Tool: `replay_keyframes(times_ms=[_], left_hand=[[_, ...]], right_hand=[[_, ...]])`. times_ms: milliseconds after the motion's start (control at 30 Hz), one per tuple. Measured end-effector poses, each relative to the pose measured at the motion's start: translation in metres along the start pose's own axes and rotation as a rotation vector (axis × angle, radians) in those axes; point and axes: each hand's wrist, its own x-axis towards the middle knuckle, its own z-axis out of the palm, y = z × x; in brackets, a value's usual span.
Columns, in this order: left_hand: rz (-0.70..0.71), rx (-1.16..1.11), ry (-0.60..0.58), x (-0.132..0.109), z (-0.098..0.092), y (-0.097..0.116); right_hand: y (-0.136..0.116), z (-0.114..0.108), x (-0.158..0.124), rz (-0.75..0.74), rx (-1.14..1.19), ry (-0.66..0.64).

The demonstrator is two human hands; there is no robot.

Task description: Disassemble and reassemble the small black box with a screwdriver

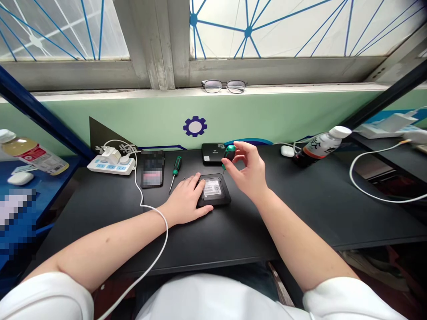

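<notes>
A black, flat, drive-like case [226,195] with a white printed label [212,187] lies on the black desk in front of me. My left hand [187,199] rests on its left side, fingers stretched out and thumb along the near edge. Above the case's right part, my right hand [248,171] pinches the green-and-black handle of a screwdriver [230,152]. Its shaft slants down to the label's upper right; whether the tip sits in a screw is too small to tell. A second green-handled screwdriver [177,165] lies left of the case.
Behind the case is a black box [211,154]. To the left lie a phone [152,169] and a power strip [111,165], whose white cable [156,262] crosses my left forearm. A dark drink bottle [322,146] and white earbud case [287,151] are at right. Glasses [224,86] sit on the sill.
</notes>
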Motion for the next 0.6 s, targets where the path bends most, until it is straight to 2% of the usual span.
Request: replay_keyframes(times_ms=[267,400,600], left_hand=[[0.004,-0.016,-0.007,0.000,0.000,0.000],[0.000,-0.043,0.000,-0.002,-0.001,0.001],[0.166,-0.041,-0.021,-0.004,-0.004,0.001]], right_hand=[[0.001,-0.005,0.002,0.019,0.059,0.040],[0.000,-0.002,0.001,0.092,0.160,0.112],[-0.005,0.007,-0.004,0.183,0.346,0.136]])
